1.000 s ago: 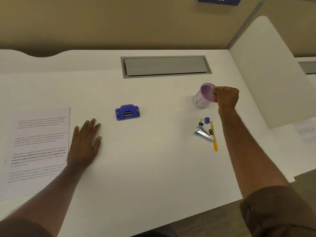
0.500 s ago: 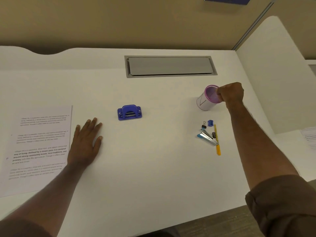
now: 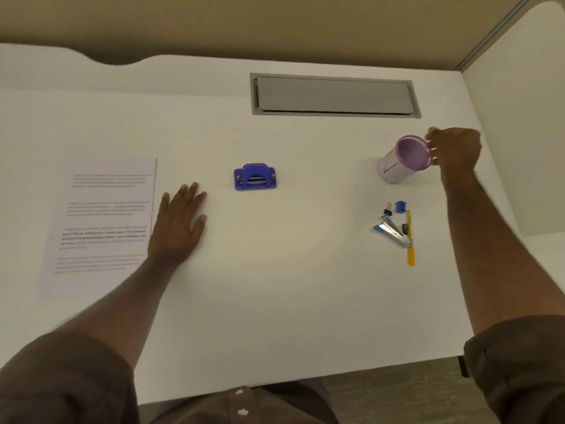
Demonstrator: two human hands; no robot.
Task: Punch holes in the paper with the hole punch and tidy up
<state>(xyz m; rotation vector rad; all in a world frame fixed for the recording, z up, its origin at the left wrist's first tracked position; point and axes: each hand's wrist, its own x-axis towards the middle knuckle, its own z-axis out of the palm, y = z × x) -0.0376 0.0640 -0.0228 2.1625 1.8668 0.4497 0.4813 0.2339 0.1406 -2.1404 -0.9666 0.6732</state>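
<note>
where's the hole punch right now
In the head view the blue hole punch sits on the white desk near its middle, just right of the flat left hand and well left of the purple-rimmed cup.

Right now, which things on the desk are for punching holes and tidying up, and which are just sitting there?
For the job:
hole punch
paper
cup, with the right hand at its rim
stapler, clip, sharpener and yellow pen, probably for tidying

Just sitting there:
grey flap in the desk
</note>
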